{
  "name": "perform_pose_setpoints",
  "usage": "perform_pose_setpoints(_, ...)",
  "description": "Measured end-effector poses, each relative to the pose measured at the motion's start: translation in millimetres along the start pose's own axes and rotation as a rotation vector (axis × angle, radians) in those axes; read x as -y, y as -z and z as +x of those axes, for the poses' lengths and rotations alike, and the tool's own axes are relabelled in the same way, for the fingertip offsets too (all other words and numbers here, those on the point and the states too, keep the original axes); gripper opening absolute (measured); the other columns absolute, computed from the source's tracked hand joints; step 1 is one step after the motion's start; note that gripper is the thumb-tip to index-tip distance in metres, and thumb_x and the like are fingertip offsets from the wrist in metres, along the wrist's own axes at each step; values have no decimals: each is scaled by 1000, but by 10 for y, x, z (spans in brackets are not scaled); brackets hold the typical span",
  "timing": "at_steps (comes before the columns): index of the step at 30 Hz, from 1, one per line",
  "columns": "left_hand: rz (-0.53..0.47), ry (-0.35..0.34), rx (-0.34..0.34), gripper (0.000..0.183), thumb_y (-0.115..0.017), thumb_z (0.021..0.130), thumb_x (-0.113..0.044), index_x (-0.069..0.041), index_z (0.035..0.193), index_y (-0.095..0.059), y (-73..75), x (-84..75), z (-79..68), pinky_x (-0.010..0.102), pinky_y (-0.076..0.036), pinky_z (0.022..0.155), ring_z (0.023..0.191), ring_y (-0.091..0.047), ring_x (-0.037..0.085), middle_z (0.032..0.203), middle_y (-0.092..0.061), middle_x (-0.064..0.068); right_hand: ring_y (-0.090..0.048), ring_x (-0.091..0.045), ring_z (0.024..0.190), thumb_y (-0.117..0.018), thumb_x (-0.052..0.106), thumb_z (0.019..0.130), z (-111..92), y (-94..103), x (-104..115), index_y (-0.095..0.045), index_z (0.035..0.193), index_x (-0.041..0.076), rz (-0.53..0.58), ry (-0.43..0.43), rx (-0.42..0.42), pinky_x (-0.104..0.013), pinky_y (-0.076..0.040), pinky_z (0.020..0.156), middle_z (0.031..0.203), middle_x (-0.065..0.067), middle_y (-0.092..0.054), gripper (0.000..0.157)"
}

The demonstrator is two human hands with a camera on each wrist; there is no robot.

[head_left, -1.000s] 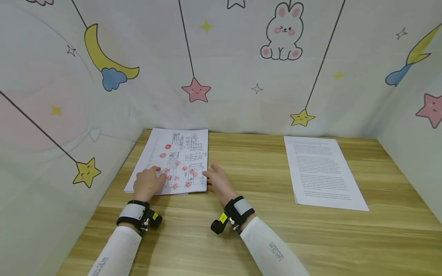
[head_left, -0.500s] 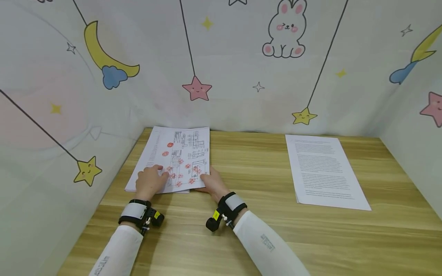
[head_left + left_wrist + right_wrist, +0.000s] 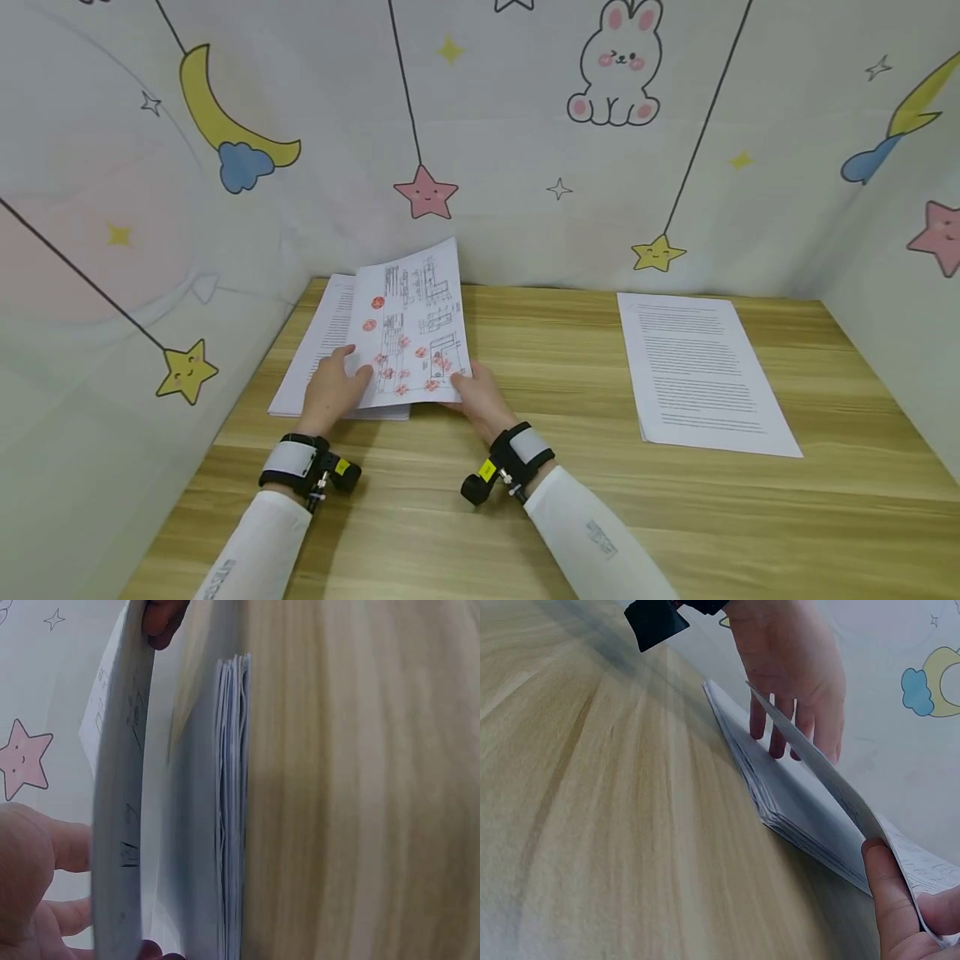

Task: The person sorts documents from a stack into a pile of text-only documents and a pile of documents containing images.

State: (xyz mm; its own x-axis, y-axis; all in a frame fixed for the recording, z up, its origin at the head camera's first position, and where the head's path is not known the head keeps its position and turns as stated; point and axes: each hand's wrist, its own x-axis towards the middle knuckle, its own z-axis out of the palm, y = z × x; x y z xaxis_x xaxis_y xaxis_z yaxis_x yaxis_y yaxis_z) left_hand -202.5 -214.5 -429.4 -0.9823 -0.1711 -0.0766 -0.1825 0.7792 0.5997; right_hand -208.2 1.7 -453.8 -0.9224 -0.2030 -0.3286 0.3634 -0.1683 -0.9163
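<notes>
My right hand [image 3: 483, 400] pinches the lower right edge of a drawing sheet [image 3: 408, 333], white with line drawings and red round stamps. The thumb lies on the printed face, with fingers beneath in the right wrist view. The sheet is raised and tilted above a paper stack [image 3: 315, 358], whose layered edges [image 3: 232, 787] show in the left wrist view. My left hand [image 3: 333, 387] is at the left edge of the sheet, over the stack. Its fingers [image 3: 778, 739] are spread and nearly straight, reaching down below the sheet's edge in the right wrist view.
On the right of the wooden table [image 3: 555, 517] lies another set of printed pages [image 3: 705, 375] covered in text lines. A cloth backdrop [image 3: 517, 133] with cartoon stars and a rabbit rises behind the table's far edge.
The right hand came to the sheet's edge and took hold of it. The drawing sheet rose and shifted right, uncovering text pages on the stack. The left hand moved slightly right.
</notes>
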Motion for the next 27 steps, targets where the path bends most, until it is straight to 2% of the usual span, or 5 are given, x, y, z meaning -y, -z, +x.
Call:
perform_pose_setpoints(3, -64, 48, -7, 63, -46, 94, -27, 2, 145, -24, 1, -24, 10, 60, -28, 107, 134, -29, 48, 146, -30, 32, -62, -21, 102, -40, 8, 98, -40, 52, 45, -49, 131, 7, 6, 2, 0, -40, -53, 89, 123, -15, -60, 34)
perform_pose_setpoints(7, -201, 132, -1, 66, -44, 94, -29, -2, 148, -17, 16, -42, 26, 58, -34, 104, 130, -36, 45, 145, -32, 32, -61, -22, 104, -40, 7, 98, -90, 113, 88, -47, 132, 6, 21, 8, 14, -43, -51, 92, 125, -16, -59, 35)
perform_pose_setpoints(14, -484, 221, 46, 62, -44, 96, -31, -8, 149, -21, 1, -66, 56, 49, -39, 102, 121, -45, 34, 140, -41, 24, -59, -23, 109, -39, 8, 98, -166, 244, 117, -44, 134, 9, 39, 7, 40, -43, -49, 95, 127, -14, -57, 36)
perform_pose_setpoints(20, -557, 166, 130, 61, -45, 95, -37, -10, 147, -25, -92, -147, 46, 33, -41, 86, 109, -50, 25, 128, -50, 16, -58, -23, 111, -38, 9, 99, -239, 430, 123, -42, 135, 9, 14, 47, 69, -39, -52, 90, 130, -14, -55, 37)
perform_pose_setpoints(27, -635, 49, 246, 47, -44, 98, -26, -11, 141, -33, -229, -244, -12, 31, -47, 84, 109, -58, 23, 128, -55, 13, -62, -20, 102, -42, 11, 98, -347, 657, 196, -47, 132, 12, -112, 83, 19, -30, -52, 79, 121, -12, -61, 35)
